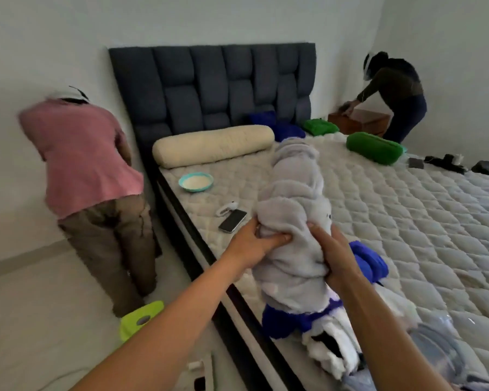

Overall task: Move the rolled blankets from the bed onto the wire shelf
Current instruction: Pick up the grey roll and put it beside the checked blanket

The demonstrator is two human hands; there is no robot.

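A long, pale grey rolled blanket [292, 204] is lifted over the near edge of the bed [407, 210], its far end pointing toward the headboard. My left hand [251, 244] grips its left side and my right hand [332, 255] grips its right side, both near the lower middle. Under it lie blue rolled blankets [369, 262] and a white one [331, 354]. Farther off, two green rolls [374, 148] and blue rolls [288, 129] rest near the headboard. The wire shelf is out of sight.
On the mattress lie a cream bolster [212, 145], a teal bowl [196, 182] and a phone [232, 220]. A person in a pink shirt [85, 165] bends at the bed's left side. Another person [393, 94] stoops at the far right corner. A lime stool [140, 320] stands on the floor.
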